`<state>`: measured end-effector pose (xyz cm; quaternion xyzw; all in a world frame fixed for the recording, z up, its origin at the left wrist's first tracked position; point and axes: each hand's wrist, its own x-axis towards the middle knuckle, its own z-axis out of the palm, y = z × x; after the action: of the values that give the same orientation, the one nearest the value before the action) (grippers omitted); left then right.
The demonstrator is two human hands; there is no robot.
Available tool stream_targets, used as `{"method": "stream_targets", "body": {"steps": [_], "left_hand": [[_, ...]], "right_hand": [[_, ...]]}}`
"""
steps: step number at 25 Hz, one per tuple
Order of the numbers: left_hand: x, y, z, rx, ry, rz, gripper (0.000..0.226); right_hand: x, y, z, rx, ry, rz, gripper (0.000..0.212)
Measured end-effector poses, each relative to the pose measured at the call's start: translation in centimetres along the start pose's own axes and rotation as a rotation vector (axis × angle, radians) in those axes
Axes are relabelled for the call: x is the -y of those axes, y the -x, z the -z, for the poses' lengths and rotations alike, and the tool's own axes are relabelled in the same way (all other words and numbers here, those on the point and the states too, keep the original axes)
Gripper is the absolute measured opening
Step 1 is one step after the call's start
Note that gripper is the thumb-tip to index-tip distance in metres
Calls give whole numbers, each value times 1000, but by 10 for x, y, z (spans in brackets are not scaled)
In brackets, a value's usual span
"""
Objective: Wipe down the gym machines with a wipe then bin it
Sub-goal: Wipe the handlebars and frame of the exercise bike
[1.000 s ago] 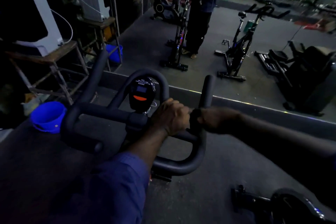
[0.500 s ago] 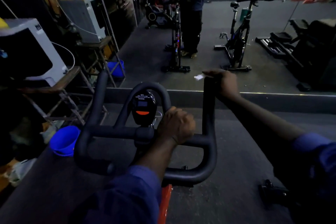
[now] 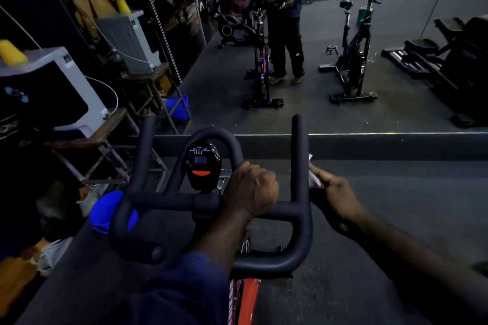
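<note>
Your left hand [image 3: 250, 190] is clenched round the crossbar of the black handlebar [image 3: 163, 202], just right of the console [image 3: 202, 166]. Your right hand [image 3: 336, 196] pinches the white wipe [image 3: 314, 178], holding it against the outer side of the handlebar's right upright horn.

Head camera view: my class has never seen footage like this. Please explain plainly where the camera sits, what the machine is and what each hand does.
The camera sits on a person's head, looking down at their own arms. The black handlebar of an exercise bike fills the middle, with a small display at its centre. The left hand grips the crossbar. The right hand holds a white wipe against the right upright bar. A blue bucket stands on the floor at left.
</note>
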<state>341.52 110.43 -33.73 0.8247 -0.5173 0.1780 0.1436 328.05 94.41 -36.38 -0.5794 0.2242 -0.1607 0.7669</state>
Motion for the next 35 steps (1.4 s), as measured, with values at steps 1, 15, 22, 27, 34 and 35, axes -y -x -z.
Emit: {"method": "stream_targets", "body": {"steps": [1, 15, 22, 27, 34, 35], "left_hand": [[-1, 0, 0, -12, -5, 2, 26], [-16, -4, -6, 85, -165, 163, 23], [-76, 55, -11, 150, 189, 441, 40], [-95, 84, 1, -102, 102, 545, 28], [-133, 194, 52, -8, 15, 469, 34], [-138, 213, 66, 14, 19, 474, 34]], "right_hand": [[-7, 2, 4, 35, 5, -45, 41], [-55, 35, 6, -97, 40, 211, 41], [-13, 3, 27, -204, 155, 353, 29], [-59, 50, 14, -270, 353, 344, 14], [-76, 177, -5, 177, 147, 107, 11], [-78, 196, -10, 258, 100, 67, 15]]}}
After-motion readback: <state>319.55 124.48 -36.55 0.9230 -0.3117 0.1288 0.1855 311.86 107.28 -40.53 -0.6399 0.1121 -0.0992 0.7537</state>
